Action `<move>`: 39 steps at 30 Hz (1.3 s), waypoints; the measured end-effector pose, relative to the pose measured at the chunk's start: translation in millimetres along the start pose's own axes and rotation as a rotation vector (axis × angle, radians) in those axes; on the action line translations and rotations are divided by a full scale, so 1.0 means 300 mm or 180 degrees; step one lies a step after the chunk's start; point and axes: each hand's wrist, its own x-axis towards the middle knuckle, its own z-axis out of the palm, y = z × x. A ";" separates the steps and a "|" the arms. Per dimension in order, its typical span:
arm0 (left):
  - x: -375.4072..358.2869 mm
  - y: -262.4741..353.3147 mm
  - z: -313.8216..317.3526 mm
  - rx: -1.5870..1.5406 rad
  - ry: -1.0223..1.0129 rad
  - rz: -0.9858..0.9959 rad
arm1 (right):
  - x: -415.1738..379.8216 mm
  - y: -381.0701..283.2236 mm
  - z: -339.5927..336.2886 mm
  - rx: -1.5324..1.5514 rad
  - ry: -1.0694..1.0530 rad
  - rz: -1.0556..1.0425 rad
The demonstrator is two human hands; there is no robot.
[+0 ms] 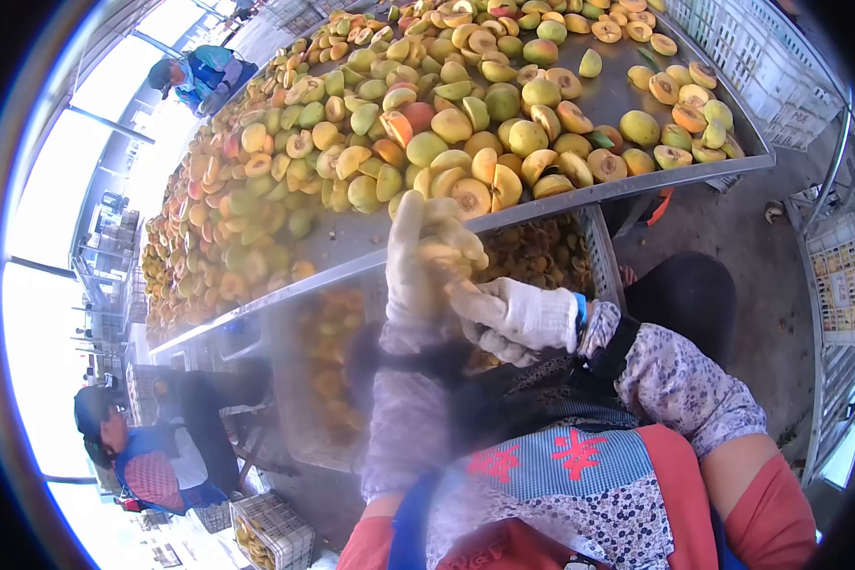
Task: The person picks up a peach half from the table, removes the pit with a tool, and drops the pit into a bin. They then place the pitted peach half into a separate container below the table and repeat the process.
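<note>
My left hand [427, 261], in a stained white glove, is raised at the table's front edge with the thumb pointing up and the fingers curled. A blurred yellow-orange peach piece [440, 266] seems to lie in its palm. Close against it, my right hand [527, 315], also gloved, has its fingers bent toward that palm; whatever it grips is hidden. Just beyond both hands, many halved yellow peaches [470, 197], some with pits showing, are heaped on the metal table [342, 236].
Beneath the table stand a crate of dark pits or scraps [541, 252] and a blurred bin of fruit [328, 351]. White plastic crates [760, 66] are stacked at right. One person [157, 456] sits at lower left; another person [199, 78] is at the table's far side.
</note>
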 end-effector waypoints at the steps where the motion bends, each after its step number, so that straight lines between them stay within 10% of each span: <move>1: 0.002 -0.003 0.004 0.0006 -0.0002 0.0001 | 0.018 0.026 0.019 -0.0401 0.0240 -0.0542; 6: 0.018 0.074 -0.138 -0.1730 0.0534 0.0749 | 0.044 0.120 -0.007 -0.2560 0.1010 -0.1194; 8: -0.041 0.183 -0.246 -0.0976 0.0756 0.1372 | 0.028 0.102 -0.041 -0.3086 0.1039 -0.0534; 10: -0.174 0.296 -0.318 0.2052 0.2096 0.1651 | 0.018 0.083 -0.062 -0.3541 0.1068 0.0134; 13: -0.225 0.377 -0.319 0.1937 0.3196 0.1751 | 0.028 0.070 -0.074 -0.3603 0.1245 -0.0085; 16: -0.152 0.368 -0.315 0.3398 0.1765 0.1516 | 0.048 0.032 -0.057 -0.3331 0.1644 -0.0387; 19: 0.046 0.235 -0.179 0.3559 0.1707 -0.0106 | 0.023 0.003 -0.056 -0.3261 0.1580 -0.0615; 25: 0.186 0.066 -0.086 0.5826 0.0921 -0.0337 | 0.022 0.010 -0.070 -0.3110 0.1501 -0.0249; 29: 0.199 0.081 -0.175 0.5452 0.0745 -0.0081 | 0.020 -0.011 -0.061 -0.2954 0.1798 -0.0615; 32: 0.138 0.100 -0.135 0.1545 0.1049 0.0029 | 0.040 0.002 -0.057 -0.2704 0.2088 -0.1139; 35: 0.082 0.080 -0.101 0.0321 0.0596 0.0337 | 0.095 0.030 -0.048 -0.2309 0.2428 -0.1855; 36: 0.057 0.060 -0.101 0.0303 -0.0440 0.0563 | 0.100 0.023 -0.045 -0.2278 0.2461 -0.1942; 39: 0.041 0.033 -0.077 0.0174 -0.0038 -0.0079 | 0.115 0.012 -0.050 -0.2201 0.2461 -0.1851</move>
